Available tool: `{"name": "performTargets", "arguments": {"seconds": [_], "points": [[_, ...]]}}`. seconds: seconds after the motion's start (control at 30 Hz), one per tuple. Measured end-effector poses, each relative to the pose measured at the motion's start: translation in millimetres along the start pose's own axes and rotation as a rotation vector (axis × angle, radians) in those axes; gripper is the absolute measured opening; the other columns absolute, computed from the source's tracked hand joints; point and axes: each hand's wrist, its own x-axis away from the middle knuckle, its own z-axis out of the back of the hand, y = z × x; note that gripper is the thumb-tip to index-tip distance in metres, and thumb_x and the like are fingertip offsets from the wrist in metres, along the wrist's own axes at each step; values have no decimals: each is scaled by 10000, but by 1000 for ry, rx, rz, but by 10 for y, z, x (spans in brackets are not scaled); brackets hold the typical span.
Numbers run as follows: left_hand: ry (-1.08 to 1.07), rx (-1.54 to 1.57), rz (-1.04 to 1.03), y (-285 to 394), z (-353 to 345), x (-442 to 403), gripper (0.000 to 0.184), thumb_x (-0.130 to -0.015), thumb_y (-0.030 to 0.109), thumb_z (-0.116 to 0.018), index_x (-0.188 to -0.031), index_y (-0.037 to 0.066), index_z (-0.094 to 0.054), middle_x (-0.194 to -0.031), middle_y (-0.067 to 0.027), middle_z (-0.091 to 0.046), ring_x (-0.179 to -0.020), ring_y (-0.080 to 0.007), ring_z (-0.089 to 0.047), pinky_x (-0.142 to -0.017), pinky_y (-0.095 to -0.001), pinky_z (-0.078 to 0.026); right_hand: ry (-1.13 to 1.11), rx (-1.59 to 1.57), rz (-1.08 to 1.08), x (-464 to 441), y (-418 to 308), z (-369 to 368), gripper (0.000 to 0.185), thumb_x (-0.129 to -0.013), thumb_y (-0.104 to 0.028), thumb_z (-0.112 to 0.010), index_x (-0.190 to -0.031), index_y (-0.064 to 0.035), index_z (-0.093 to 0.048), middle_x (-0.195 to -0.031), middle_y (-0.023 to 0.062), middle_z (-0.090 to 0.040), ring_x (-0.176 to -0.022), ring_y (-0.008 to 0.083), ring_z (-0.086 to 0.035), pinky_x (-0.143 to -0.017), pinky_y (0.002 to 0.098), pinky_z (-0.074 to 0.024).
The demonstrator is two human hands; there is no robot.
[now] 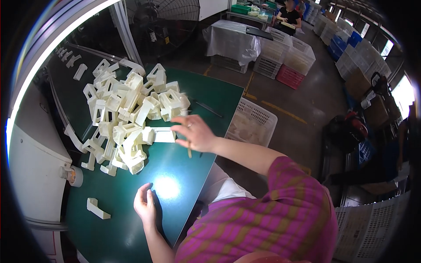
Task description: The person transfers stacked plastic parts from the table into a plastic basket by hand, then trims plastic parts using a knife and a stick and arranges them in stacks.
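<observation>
At far left, a pale curved machine panel (37,171) alongside the green tabletop (118,239). Just in from there, toward the top, a few off-white molded pieces (80,71) in a loose line; lower down, beside the panel, a small round clear-and-white fitting (75,176). Below that, on bare tabletop, a single bent off-white piece (98,209), well apart from the others. Then a large jumbled pile of off-white frame-like pieces (130,98), many with open slots. Of the two hands, well apart from each other: first the left hand (145,205), low over the tabletop near a bright patch of reflected light, fingers loosely curled; cannot tell whether gripping anything small. Above it, at the pile's edge, a flat white piece (163,135). At its right end, the right hand (195,135), fingers spread; cannot tell whether touching that piece or just over it. Farther right, a thin dark stick (208,108) on the tabletop, a white crate (268,120) beyond the edge, stacked crates (290,76) toward the back, and a person in dark clothing (293,16) in the distance.
</observation>
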Motion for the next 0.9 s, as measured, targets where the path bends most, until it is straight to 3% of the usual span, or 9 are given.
{"name": "performTargets", "arguments": {"seconds": [0.13,0.23,0.37,0.43,0.47,0.57,0.83,0.9], "points": [[-12,-36,15,-55,26,0,193,-953,3,-548,-1129,3,-627,-846,1,-597,-725,-50,-524,-673,-189,-433,-119,-121,36,-294,-524,-566,795,-758,-440,-754,-1396,-118,-408,-1492,149,-342,-1313,317,-372,-1071,488,-266],[-15,-5,-3,-1,30,13,211,-945,-17,-541,-1140,-2,-619,-832,-3,-597,-713,-55,-530,-671,-191,-441,-328,-146,-157,-309,-709,-1090,820,-738,-397,-782,-1401,-108,-395,-1525,170,-292,-1359,346,-324,-1085,517,-262],[-21,-57,-14,46,49,21,219,-931,-22,-553,-1136,2,-627,-835,-8,-608,-725,-59,-547,-684,-201,-455,-254,-165,-51,-226,-803,-1408,685,-766,-312,-764,-1335,-92,-453,-1442,198,-402,-1368,359,-322,-1071,495,-304],[-27,-96,-19,36,53,18,209,-925,-4,-574,-1125,2,-638,-866,-19,-629,-749,-67,-569,-708,-210,-471,-164,-189,45,-210,-787,-1346,538,-773,-266,-748,-1228,-82,-526,-1282,174,-535,-1296,352,-407,-1045,473,-330],[-27,-89,-20,15,58,12,209,-925,-4,-574,-1125,2,-638,-866,-19,-629,-749,-67,-569,-708,-210,-471,-167,-184,47,-223,-779,-1325,538,-773,-266,-748,-1228,-82,-526,-1282,174,-535,-1296,352,-407,-1045,473,-330],[-16,-269,-121,-10,50,10,205,-929,12,-578,-1124,-1,-640,-923,-31,-653,-769,-80,-585,-728,-216,-482,-50,-224,140,-220,-790,-1322,353,-787,-277,-721,-1051,-94,-575,-1013,107,-588,-1090,306,-513,-975,469,-365],[-22,-199,-81,-27,66,-1,205,-933,25,-580,-1127,3,-642,-938,-33,-658,-758,-74,-577,-714,-216,-480,-7,-150,218,-253,-844,-1140,335,-760,-320,-731,-983,-119,-582,-947,72,-593,-1014,252,-541,-939,412,-359],[-18,-201,-84,-36,64,-11,205,-933,25,-579,-1128,4,-642,-931,-31,-656,-752,-73,-573,-708,-216,-477,41,-151,212,-242,-816,-1163,345,-762,-331,-740,-973,-107,-585,-878,49,-584,-924,228,-544,-837,394,-392]]}}
